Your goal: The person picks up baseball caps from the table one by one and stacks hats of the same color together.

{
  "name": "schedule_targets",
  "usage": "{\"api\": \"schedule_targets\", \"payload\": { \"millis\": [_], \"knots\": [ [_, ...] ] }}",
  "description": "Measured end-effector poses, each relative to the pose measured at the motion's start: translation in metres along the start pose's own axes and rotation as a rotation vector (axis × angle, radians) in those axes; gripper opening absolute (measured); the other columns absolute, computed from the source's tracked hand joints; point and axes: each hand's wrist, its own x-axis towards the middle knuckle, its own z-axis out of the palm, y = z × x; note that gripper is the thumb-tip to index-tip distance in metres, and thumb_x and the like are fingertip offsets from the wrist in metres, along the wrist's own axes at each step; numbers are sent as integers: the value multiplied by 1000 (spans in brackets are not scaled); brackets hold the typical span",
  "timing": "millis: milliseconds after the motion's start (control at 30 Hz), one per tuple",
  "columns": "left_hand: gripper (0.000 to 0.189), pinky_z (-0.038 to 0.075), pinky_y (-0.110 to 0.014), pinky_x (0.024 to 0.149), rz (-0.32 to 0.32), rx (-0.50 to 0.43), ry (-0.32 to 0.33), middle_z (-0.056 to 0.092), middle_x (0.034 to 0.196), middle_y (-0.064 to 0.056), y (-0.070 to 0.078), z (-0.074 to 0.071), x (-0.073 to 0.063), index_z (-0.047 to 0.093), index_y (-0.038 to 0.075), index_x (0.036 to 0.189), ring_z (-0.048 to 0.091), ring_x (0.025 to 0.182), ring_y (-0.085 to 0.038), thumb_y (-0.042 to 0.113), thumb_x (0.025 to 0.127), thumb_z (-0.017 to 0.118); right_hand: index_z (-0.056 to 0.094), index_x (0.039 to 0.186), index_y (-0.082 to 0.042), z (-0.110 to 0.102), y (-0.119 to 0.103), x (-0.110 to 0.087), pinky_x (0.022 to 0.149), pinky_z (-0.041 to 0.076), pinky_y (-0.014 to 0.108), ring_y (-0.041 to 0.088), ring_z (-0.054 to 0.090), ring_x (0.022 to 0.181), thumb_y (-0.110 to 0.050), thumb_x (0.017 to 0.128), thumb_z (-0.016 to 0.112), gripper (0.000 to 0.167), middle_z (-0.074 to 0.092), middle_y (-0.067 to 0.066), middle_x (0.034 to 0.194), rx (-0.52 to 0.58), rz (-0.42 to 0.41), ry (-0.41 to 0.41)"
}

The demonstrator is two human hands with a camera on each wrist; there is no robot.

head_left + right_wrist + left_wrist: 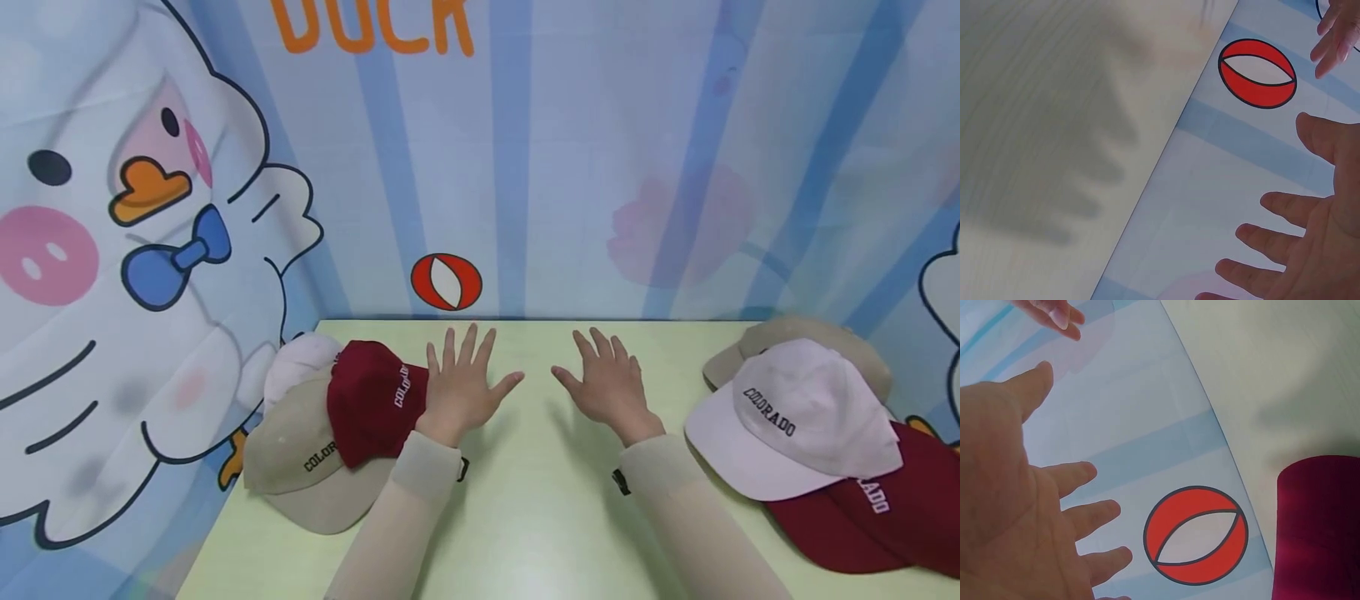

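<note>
My left hand (463, 388) hovers over the table with fingers spread, holding nothing. Just left of it is a dark red cap (375, 400) marked COLORADO, lying on a beige cap (300, 454), with a white cap (296, 367) behind them. My right hand (609, 388) is likewise spread and holds nothing. Farther to its right lies a second pile: a white COLORADO cap (806, 417) overlaps another dark red cap (885, 508), and a beige cap (840, 346) sits behind. In the left wrist view, part of the dark red cap (1319, 531) shows near the hand.
The pale yellow-green table (540, 517) runs back to a printed cloth backdrop (555, 167) with blue stripes and a cartoon duck (187, 333). A red-and-white ball (446, 282) is printed low on the cloth, just above the table's back edge.
</note>
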Motion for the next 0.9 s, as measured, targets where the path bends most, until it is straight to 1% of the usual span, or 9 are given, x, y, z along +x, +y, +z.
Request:
{"api": "schedule_targets", "payload": {
  "millis": [167,233,300,433,500,567,700,800,900],
  "knots": [
    [88,-2,-65,127,5,-2,-6,13,176,-6,1,0,-1,14,29,167,1,162,-40,76,98,40,25,164,-10,-1,-1,0,118,24,72,50,20,155,-55,105,50,79,21,22,170,9,4,7],
    [88,-2,-65,127,-1,-2,-4,14,175,-6,1,-1,-4,15,29,167,2,162,-40,76,98,41,26,164,-10,-1,-3,-2,117,27,72,50,23,154,-54,105,50,78,23,22,169,32,7,6],
    [88,-1,-65,127,-9,3,4,16,175,-7,-1,-2,-7,16,29,167,3,162,-40,75,98,43,29,163,-9,0,-6,-4,114,29,73,50,28,151,-54,105,51,77,27,23,168,83,9,6],
    [87,1,-66,127,-32,24,32,20,174,-9,-7,-9,-16,18,27,167,7,161,-40,72,98,47,36,160,-10,4,-15,-10,114,33,70,48,35,148,-53,104,54,73,36,22,164,286,8,-23],
    [86,2,-67,126,-50,41,50,21,173,-11,-11,-14,-22,20,24,167,9,161,-41,70,99,48,39,159,-11,8,-21,-12,115,36,66,46,39,147,-53,104,55,71,40,20,161,424,17,-66],
    [85,0,-68,126,-77,53,74,23,172,-13,-18,-21,-28,23,22,166,11,160,-42,67,99,50,41,158,-12,14,-30,-13,113,40,62,42,44,145,-53,104,55,69,45,19,158,553,33,-127],
    [82,-1,-71,124,-149,38,143,27,170,-18,-36,-36,-41,30,15,164,13,159,-45,59,99,56,43,156,-14,30,-49,-14,110,47,55,36,55,138,-50,103,58,66,54,16,150,788,97,-249],
    [83,1,-72,124,-213,-6,193,26,168,-21,-53,-45,-50,31,10,162,12,158,-47,54,98,59,43,157,-10,45,-62,-13,108,50,50,34,60,133,-43,103,60,66,57,16,148,956,140,-321],
    [84,3,-73,123,-275,-58,235,24,167,-24,-69,-53,-57,29,4,161,13,156,-49,51,98,60,38,158,-4,59,-73,-11,106,53,47,36,59,134,-36,103,61,68,55,20,151,1105,166,-378]
  ]
}}
